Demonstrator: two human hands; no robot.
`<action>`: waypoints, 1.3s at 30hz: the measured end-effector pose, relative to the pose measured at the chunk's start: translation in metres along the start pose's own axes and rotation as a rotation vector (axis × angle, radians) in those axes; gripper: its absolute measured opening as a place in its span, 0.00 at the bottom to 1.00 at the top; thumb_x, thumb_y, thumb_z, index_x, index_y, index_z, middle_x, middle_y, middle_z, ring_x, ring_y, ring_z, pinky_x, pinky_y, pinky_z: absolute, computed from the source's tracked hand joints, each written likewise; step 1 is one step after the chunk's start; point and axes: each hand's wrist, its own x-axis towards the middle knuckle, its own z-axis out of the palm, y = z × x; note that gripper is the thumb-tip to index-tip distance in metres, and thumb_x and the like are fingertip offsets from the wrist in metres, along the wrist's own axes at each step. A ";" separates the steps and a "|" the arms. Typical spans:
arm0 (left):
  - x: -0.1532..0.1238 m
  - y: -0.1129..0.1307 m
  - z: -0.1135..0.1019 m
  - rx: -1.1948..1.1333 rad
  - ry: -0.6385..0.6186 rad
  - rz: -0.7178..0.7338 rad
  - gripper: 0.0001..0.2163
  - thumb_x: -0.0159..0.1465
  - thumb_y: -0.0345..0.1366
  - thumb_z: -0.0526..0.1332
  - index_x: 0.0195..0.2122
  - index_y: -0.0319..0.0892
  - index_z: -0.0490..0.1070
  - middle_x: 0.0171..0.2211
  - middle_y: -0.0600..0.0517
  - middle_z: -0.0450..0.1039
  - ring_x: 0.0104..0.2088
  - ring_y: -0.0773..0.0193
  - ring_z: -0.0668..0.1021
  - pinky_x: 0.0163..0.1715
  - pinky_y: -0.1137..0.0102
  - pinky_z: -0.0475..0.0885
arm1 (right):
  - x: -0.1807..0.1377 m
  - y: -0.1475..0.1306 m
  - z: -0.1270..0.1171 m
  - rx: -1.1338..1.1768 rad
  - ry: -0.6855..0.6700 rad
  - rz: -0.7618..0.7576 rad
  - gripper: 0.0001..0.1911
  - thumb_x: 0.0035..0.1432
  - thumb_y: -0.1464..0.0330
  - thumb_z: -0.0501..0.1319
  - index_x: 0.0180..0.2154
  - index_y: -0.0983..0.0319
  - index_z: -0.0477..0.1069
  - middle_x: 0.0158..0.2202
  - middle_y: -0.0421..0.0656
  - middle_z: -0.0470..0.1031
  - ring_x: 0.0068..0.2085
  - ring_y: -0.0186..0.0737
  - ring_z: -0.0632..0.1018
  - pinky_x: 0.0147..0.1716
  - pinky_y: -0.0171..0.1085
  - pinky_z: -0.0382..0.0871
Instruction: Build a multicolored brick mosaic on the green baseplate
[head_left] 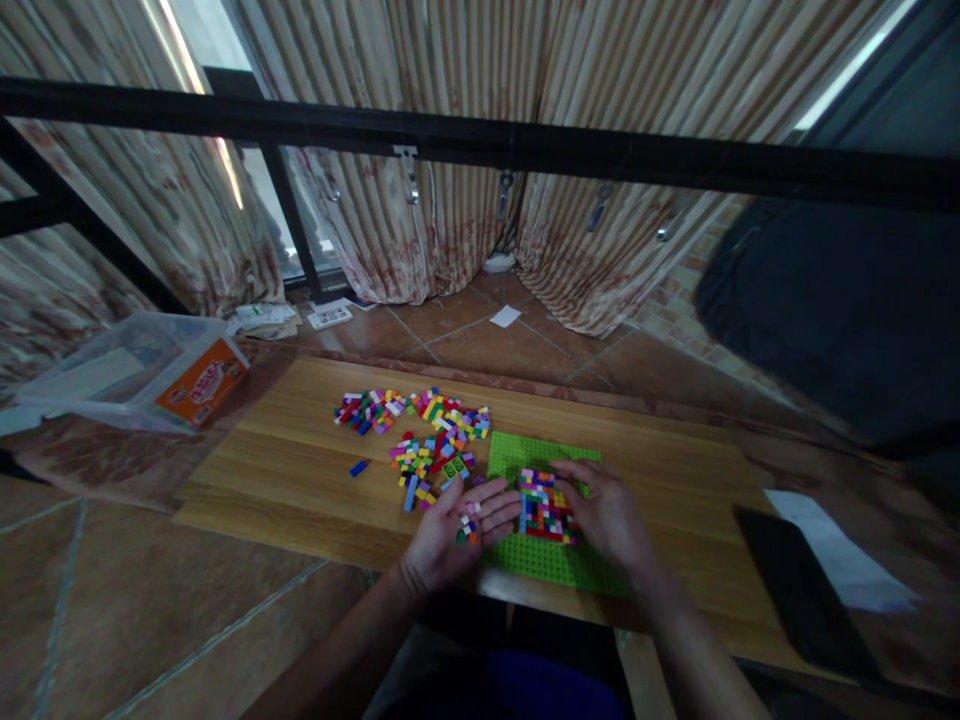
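Observation:
My left hand (470, 522) is palm up with its fingers stretched out, just left of the built block. Several small toy bricks (469, 522), white, pink, green and orange among them, lie in its palm. A green baseplate (541, 566) is on the table in front of me, and a multicoloured brick block (544, 507) stands on it. My right hand (604, 508) is curled over the block's right side, with thumb and fingers close together at its upper right edge. Whatever is between those fingertips is too small or hidden to make out.
Loose toy bricks (435, 430) are spread in heaps left of the baseplate, and a blue brick (358, 467) lies apart on the wooden table (277, 480). At the right end are a black phone-like slab (802, 590) and white paper (844, 550). A clear plastic box (135, 370) stands far left.

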 end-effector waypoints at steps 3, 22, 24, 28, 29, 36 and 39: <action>0.000 0.000 0.001 0.004 0.016 -0.003 0.25 0.69 0.47 0.47 0.55 0.29 0.66 0.53 0.35 0.70 0.51 0.53 0.74 0.55 0.61 0.61 | 0.002 0.002 -0.003 0.027 -0.033 0.048 0.15 0.57 0.64 0.56 0.44 0.56 0.76 0.40 0.43 0.77 0.42 0.43 0.77 0.45 0.45 0.70; 0.000 0.000 0.001 0.003 0.027 -0.006 0.25 0.69 0.47 0.47 0.55 0.30 0.66 0.52 0.35 0.71 0.52 0.53 0.74 0.54 0.61 0.62 | 0.025 0.004 -0.022 0.063 -0.303 -0.028 0.21 0.53 0.67 0.59 0.51 0.56 0.71 0.33 0.38 0.78 0.35 0.39 0.77 0.41 0.39 0.70; 0.000 0.000 0.002 0.003 0.023 -0.002 0.26 0.68 0.48 0.47 0.55 0.30 0.66 0.52 0.35 0.71 0.51 0.53 0.75 0.54 0.61 0.62 | 0.019 -0.001 -0.021 0.019 -0.208 -0.024 0.21 0.54 0.66 0.59 0.51 0.56 0.71 0.36 0.40 0.78 0.38 0.41 0.77 0.44 0.42 0.70; 0.000 0.000 0.002 -0.016 0.028 0.000 0.25 0.69 0.48 0.47 0.53 0.30 0.68 0.51 0.36 0.72 0.51 0.53 0.75 0.54 0.61 0.62 | 0.002 -0.025 -0.009 -0.052 -0.037 -0.116 0.13 0.61 0.65 0.55 0.44 0.57 0.75 0.40 0.44 0.77 0.43 0.44 0.75 0.46 0.44 0.68; 0.000 -0.001 0.002 -0.027 0.034 -0.003 0.25 0.69 0.48 0.47 0.52 0.30 0.68 0.50 0.36 0.73 0.50 0.53 0.75 0.54 0.61 0.63 | -0.002 -0.033 -0.004 -0.052 -0.059 -0.163 0.12 0.62 0.65 0.54 0.42 0.56 0.75 0.40 0.44 0.77 0.43 0.43 0.75 0.45 0.43 0.68; 0.002 -0.001 0.005 -0.143 0.015 -0.001 0.22 0.69 0.47 0.47 0.46 0.32 0.71 0.32 0.46 0.76 0.31 0.65 0.78 0.35 0.72 0.70 | -0.018 -0.079 0.039 -0.048 -0.242 -0.336 0.10 0.61 0.70 0.57 0.42 0.55 0.74 0.40 0.41 0.76 0.43 0.42 0.73 0.48 0.44 0.65; 0.002 0.000 0.006 -0.173 -0.001 -0.011 0.21 0.68 0.47 0.49 0.39 0.33 0.72 0.27 0.49 0.73 0.27 0.68 0.77 0.29 0.76 0.69 | -0.018 -0.084 0.049 -0.118 -0.231 -0.309 0.10 0.60 0.72 0.58 0.42 0.55 0.74 0.41 0.41 0.76 0.44 0.42 0.72 0.48 0.44 0.63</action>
